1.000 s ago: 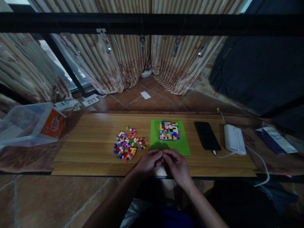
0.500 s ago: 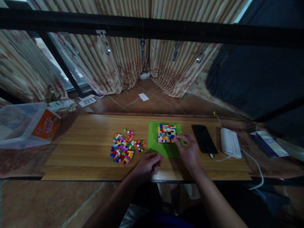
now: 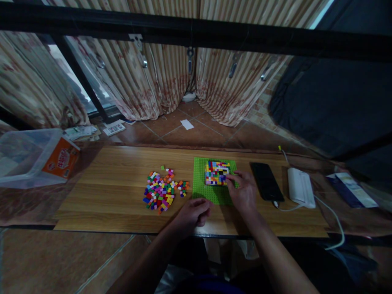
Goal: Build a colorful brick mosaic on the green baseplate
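A block structure (image 3: 216,173) of many-coloured toy bricks stands on a green baseplate (image 3: 200,194), with a gap in its top. At its right side is my right hand (image 3: 243,191), thumb and forefinger pinched together against the edge. Whatever lies between those fingertips is too small to make out. My left hand (image 3: 196,212) rests at the front edge of the baseplate with its fingers curled in; the inside of that hand is hidden. Left of the plate lies a loose heap of small toy bricks (image 3: 159,192).
The wooden table (image 3: 110,183) carries a black phone (image 3: 267,181) and a white power bank (image 3: 300,188) joined by a cable, right of the baseplate. Further right lies a blue and white packet (image 3: 352,190). A clear plastic bin (image 3: 27,159) stands at the far left.
The view has shifted slightly. My right hand stays at the structure's right side with only a small change in its fingers; my left hand keeps its curled pose.
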`<act>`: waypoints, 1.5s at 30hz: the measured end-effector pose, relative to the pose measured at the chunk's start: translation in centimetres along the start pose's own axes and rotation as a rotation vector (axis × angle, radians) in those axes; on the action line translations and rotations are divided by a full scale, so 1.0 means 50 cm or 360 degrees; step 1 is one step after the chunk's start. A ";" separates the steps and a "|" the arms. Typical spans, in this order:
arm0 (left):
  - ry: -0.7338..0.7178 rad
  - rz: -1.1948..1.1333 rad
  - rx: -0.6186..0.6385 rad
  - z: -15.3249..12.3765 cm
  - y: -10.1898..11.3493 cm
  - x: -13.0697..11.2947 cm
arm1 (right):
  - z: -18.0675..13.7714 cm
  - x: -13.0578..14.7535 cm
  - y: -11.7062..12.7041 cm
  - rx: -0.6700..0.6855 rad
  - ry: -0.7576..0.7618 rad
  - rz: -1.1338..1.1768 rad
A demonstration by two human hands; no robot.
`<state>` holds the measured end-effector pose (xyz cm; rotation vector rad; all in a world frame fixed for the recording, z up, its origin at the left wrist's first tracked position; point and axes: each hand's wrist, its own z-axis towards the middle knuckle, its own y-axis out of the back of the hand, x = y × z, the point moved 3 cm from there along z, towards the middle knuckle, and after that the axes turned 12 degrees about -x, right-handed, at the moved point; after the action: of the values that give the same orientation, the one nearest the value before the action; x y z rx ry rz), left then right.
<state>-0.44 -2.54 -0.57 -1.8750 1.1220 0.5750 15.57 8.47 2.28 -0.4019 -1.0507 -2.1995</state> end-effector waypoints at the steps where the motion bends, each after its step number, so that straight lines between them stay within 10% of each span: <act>1: 0.0000 0.0000 0.0001 0.000 0.000 0.000 | -0.002 0.000 -0.002 -0.0023 -0.0007 0.0003; 29: 0.0103 -0.0596 0.0084 0.004 0.017 0.006 | -0.069 0.001 0.012 0.0081 0.0362 -0.0407; 35: 0.0143 -0.0765 0.0230 0.005 0.024 0.007 | -0.092 0.071 0.046 -0.0024 0.0321 -0.0152; 45: 0.0185 -0.0801 0.0315 -0.001 0.028 -0.005 | -0.178 0.187 0.034 0.0437 0.0254 -0.0001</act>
<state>-1.78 -2.78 -0.96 -1.9337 0.7026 0.0679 9.89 -3.23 2.52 -0.1016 -1.2406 -2.0132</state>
